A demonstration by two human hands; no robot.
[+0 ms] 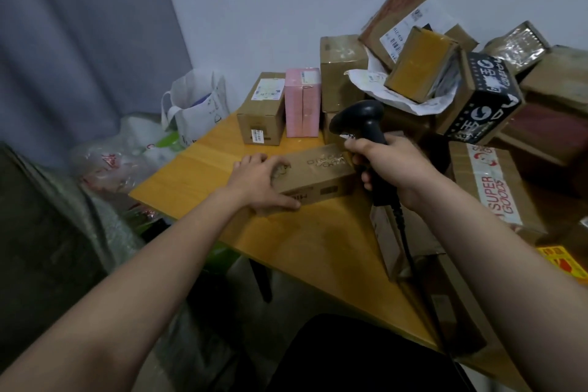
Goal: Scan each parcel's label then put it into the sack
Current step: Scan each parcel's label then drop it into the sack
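- Parcel: a long brown cardboard box (pixel 315 173) lay flat on the wooden table (pixel 203 165), near its left edge, in front of the pile of other boxes.
- The left hand (pixel 261 180) held the box's left end, fingers curled over the top and thumb along the near side.
- The right hand (pixel 386 165) gripped the handle of a black scanner (pixel 362 122), whose head hung just above the box's right end; its cord (pixel 410 251) trailed down toward the person.
- A pink box (pixel 302 106) stood upright behind, between two brown boxes.
- A white bag (pixel 195 105) sat beyond the table's left corner.
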